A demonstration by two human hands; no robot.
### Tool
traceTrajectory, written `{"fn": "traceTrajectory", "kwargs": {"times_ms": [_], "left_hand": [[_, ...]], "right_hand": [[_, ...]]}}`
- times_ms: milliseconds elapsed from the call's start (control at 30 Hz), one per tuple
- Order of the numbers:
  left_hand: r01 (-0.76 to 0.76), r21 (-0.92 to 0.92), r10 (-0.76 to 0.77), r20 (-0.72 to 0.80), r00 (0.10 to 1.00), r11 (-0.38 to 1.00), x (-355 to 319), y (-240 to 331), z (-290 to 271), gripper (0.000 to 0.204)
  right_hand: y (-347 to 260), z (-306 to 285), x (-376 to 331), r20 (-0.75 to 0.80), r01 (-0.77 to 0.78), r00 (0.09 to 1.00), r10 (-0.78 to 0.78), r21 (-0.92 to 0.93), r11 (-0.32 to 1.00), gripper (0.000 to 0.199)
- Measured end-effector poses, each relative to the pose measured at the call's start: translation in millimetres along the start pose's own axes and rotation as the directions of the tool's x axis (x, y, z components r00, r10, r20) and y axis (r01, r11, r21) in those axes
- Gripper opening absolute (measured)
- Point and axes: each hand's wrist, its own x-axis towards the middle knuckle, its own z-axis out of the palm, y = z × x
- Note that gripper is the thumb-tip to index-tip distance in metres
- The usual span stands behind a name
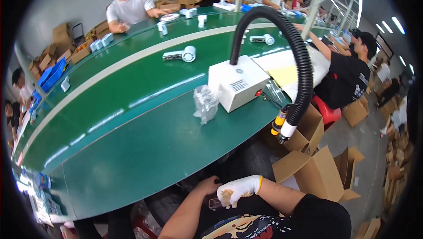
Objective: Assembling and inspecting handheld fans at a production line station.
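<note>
Right now my hands are low, near my lap, below the near edge of the green belt [145, 151]. My gloved right hand [238, 189] pinches a small clear piece [215, 203], fingers closed on it. My bare left hand [207, 187] touches the glove; I cannot tell its grip. I think I am getting the piece ready. Next I should lift it gently.

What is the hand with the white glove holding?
The gloved right hand pinches a small clear plastic piece by its right end. The bare left hand seems empty.
</note>
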Motion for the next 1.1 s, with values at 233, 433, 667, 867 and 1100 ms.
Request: {"fn": "traceTrajectory", "kwargs": {"times_ms": [233, 433, 667, 867, 1100], "left_hand": [[-0.290, -0.055, 0.295, 0.207, 0.933, 0.956, 54, -11, 64, 0.055], [0.204, -0.500, 0.199, 0.638, 0.744, 0.842, 82, 7, 81, 0.050], [-0.233, -0.362, 0.352, 0.306, 0.885, 0.902, 66, 14, 18, 0.045], [-0.065, -0.498, -0.088, -0.277, 0.957, 0.865, 21, -56, -69, 0.043], [-0.143, -0.744, -0.310, -0.435, 0.845, 0.653, -42, -143, -70, 0.045]], "right_hand": [[25, 5, -24, -0.085, 0.154, 0.985, -0.147, 0.086, 0.984, 0.030], [59, 20, -42, -0.262, 0.287, 0.939, -0.222, 0.244, 0.926, 0.036], [55, 12, -15, -0.300, 0.325, 0.915, -0.269, 0.156, 0.933, 0.035], [12, 9, 25, -0.344, -0.049, 0.935, -0.091, -0.379, 0.924, 0.030], [7, 8, 63, -0.359, -0.200, 0.931, -0.063, -0.649, 0.734, 0.036]]}}
